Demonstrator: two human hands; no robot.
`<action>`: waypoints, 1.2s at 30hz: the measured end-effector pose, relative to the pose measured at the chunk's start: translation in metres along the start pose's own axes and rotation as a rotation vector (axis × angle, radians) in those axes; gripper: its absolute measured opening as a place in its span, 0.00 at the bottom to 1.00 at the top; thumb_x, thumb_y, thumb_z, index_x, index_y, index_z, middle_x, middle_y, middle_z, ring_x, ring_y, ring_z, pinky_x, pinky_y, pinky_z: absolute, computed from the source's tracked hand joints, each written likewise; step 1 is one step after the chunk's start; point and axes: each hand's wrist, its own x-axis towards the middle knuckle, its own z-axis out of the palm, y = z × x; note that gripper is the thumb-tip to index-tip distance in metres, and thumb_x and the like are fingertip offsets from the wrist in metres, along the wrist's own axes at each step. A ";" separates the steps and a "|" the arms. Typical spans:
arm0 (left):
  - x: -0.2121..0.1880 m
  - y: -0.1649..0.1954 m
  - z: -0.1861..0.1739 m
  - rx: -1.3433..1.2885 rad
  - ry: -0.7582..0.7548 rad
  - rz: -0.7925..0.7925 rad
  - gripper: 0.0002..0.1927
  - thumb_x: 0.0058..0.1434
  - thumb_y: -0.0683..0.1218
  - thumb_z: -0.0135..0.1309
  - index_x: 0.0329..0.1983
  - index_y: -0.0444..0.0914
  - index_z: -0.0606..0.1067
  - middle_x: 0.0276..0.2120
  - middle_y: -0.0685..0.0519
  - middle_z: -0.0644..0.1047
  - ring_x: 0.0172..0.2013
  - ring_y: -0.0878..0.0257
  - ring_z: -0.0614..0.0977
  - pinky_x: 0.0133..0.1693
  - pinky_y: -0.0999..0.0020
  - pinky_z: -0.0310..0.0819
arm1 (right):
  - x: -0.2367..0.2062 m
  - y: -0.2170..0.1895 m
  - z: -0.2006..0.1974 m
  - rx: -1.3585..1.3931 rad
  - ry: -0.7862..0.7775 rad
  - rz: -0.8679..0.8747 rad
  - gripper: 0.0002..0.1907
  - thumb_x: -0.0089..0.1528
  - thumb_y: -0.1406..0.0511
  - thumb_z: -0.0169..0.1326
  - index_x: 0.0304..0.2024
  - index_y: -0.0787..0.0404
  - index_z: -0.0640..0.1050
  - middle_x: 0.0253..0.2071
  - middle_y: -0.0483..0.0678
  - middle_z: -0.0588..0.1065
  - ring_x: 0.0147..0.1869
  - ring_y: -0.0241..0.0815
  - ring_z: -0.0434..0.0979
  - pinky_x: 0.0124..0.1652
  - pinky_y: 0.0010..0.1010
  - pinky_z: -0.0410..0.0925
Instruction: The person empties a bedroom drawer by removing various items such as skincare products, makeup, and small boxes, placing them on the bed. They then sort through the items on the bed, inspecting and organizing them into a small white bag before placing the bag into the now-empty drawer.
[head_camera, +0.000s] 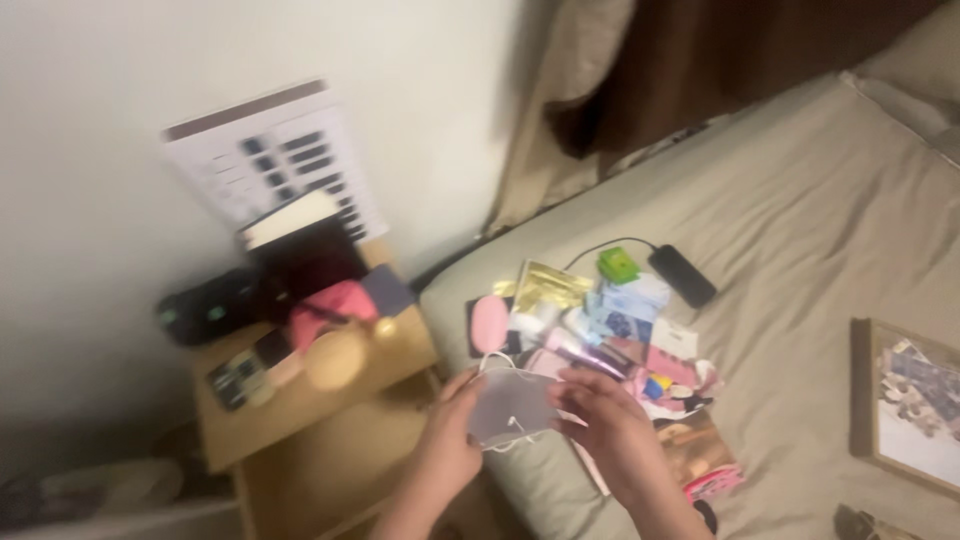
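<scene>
Both hands hold a small pale grey face mask (512, 407) with thin white ear loops, just above the near edge of a bed. My left hand (452, 432) pinches its left side. My right hand (610, 422) grips its right side with fingers curled over the top edge. Right behind the mask lies a heap of small items on the bed: a pink oval pouch (489, 322), a gold foil packet (547, 285), blue and white packets (622, 312) and pink cards (668, 365).
A green gadget (618, 264) and a black power bank (682, 275) with a cable lie further back on the beige sheet (800, 230). A wooden bedside table (330, 400) at left carries a black pouch, pink cloth and a printed sheet. A framed picture (915, 410) lies at right.
</scene>
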 end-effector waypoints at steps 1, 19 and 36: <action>0.010 -0.003 0.018 -0.001 -0.011 0.014 0.38 0.43 0.26 0.49 0.62 0.34 0.71 0.64 0.42 0.69 0.63 0.43 0.71 0.61 0.57 0.67 | 0.006 -0.003 -0.020 0.014 0.057 -0.013 0.15 0.64 0.68 0.48 0.53 0.65 0.75 0.48 0.54 0.79 0.53 0.47 0.78 0.50 0.42 0.71; 0.158 -0.078 0.213 -0.110 -0.080 -0.130 0.47 0.38 0.24 0.43 0.67 0.38 0.67 0.68 0.46 0.66 0.68 0.47 0.68 0.61 0.61 0.67 | 0.337 -0.028 -0.275 -1.340 0.462 -0.178 0.17 0.62 0.61 0.54 0.52 0.55 0.83 0.51 0.53 0.81 0.55 0.51 0.82 0.55 0.38 0.73; 0.158 -0.078 0.186 -0.052 -0.148 -0.172 0.48 0.34 0.27 0.40 0.66 0.37 0.68 0.65 0.41 0.68 0.66 0.42 0.68 0.63 0.59 0.63 | 0.355 0.015 -0.243 -1.489 -0.031 -0.186 0.55 0.41 0.54 0.73 0.67 0.61 0.64 0.56 0.61 0.74 0.61 0.60 0.74 0.57 0.43 0.68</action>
